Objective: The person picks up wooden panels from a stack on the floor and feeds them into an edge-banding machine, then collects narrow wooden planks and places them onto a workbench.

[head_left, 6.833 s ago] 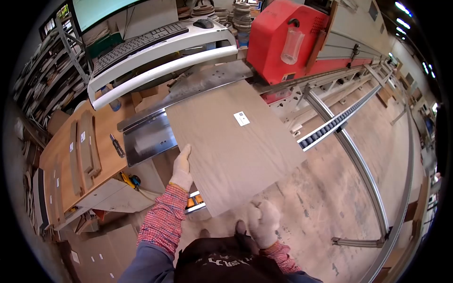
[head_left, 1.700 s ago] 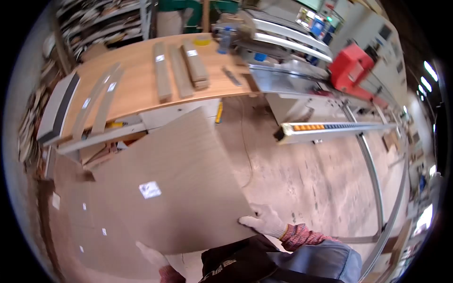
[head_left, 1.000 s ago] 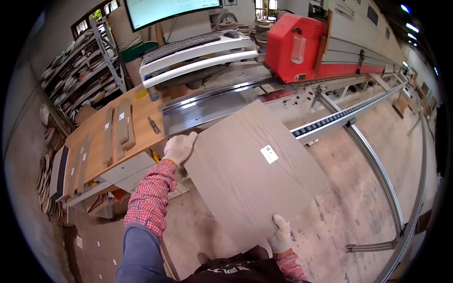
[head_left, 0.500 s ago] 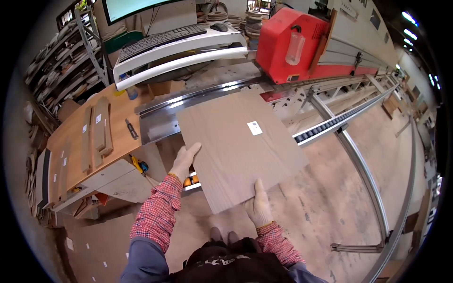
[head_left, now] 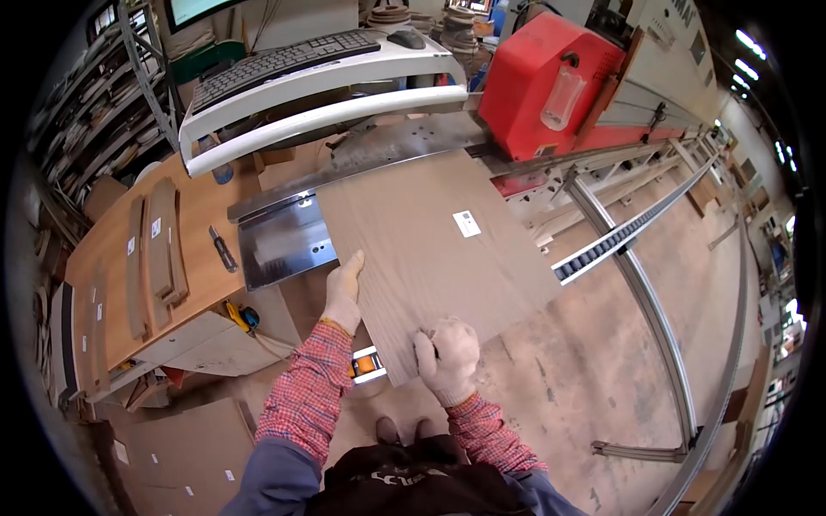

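Note:
A square wood-grain panel [head_left: 439,258] with a white label [head_left: 466,224] lies flat in front of me, its far edge on the machine's metal bed [head_left: 284,245]. My left hand [head_left: 344,291], in a pale glove, grips the panel's left edge, thumb on top and fingers hidden underneath. My right hand [head_left: 449,357], also gloved, is over the panel's near edge with its fingers curled into a fist. I see nothing held in it. Whether it presses on the panel I cannot tell.
Left is a wooden table [head_left: 202,284] with labelled strips [head_left: 163,241] and a utility knife [head_left: 223,249]. A keyboard [head_left: 284,67] and mouse [head_left: 406,39] sit on a white shelf. The red machine housing [head_left: 538,86] stands beyond, a roller rail [head_left: 637,228] extending right.
My right hand has let go of the near edge, moved up and left over the panel, and curled its fingers. The left hand keeps its grip. The panel lies closer against the machine bed.

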`<state>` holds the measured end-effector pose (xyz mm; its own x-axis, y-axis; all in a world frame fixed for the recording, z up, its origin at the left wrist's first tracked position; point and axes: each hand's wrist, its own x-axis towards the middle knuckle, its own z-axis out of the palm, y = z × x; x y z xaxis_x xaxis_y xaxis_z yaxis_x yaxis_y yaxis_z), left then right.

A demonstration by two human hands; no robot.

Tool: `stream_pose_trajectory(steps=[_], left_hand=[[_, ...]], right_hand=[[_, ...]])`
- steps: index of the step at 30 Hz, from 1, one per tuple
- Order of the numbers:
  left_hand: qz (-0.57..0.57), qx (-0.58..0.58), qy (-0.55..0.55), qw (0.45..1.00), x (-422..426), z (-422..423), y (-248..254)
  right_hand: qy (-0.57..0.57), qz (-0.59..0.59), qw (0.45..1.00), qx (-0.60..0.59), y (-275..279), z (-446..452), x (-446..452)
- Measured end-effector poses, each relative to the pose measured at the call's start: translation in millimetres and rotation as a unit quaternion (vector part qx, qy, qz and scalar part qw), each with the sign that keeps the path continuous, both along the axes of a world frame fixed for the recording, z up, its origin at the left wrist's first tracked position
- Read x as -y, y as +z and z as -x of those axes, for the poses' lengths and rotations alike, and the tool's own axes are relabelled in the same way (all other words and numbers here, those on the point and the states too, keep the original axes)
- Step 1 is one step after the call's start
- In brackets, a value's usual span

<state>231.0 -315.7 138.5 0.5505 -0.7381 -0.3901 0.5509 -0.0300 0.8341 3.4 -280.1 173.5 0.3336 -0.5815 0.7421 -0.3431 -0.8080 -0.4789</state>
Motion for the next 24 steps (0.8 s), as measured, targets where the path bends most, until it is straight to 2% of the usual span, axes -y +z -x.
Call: stream_pose_trajectory(steps=[3, 6, 8, 11, 18, 24], left_hand=[[0.027, -0.028, -0.004, 0.999, -1.6, 1.9, 0.5], [0.043, -0.033, -0.005, 0.999, -1.5, 4.6, -0.6], [0.031, -0.022, -0.001, 0.999, 1.5, 8.4, 2.5], [0.008, -0.005, 0.005, 1.0, 7.1, 18.3, 9.7], [-0.05, 0.015, 0.005, 0.999, 50.3, 56.9, 14.6], [-0.047, -0.004, -0.008, 0.999, 113.1, 108.0, 9.2]], right_hand=[[-0.042, -0.052, 0.997, -0.036, -1.4, 2.0, 1.9], [-0.005, -0.091, 0.996, -0.024, 12.6, 5.1, 5.7], [0.019, -0.104, 0.991, -0.082, 19.6, 11.6, 10.5], [0.045, -0.105, 0.993, -0.027, 9.8, 18.6, 24.0], [0.052, -0.092, 0.994, -0.026, 9.6, 53.6, 76.3], [0.055, -0.089, 0.994, -0.022, 4.0, 107.7, 134.7]])
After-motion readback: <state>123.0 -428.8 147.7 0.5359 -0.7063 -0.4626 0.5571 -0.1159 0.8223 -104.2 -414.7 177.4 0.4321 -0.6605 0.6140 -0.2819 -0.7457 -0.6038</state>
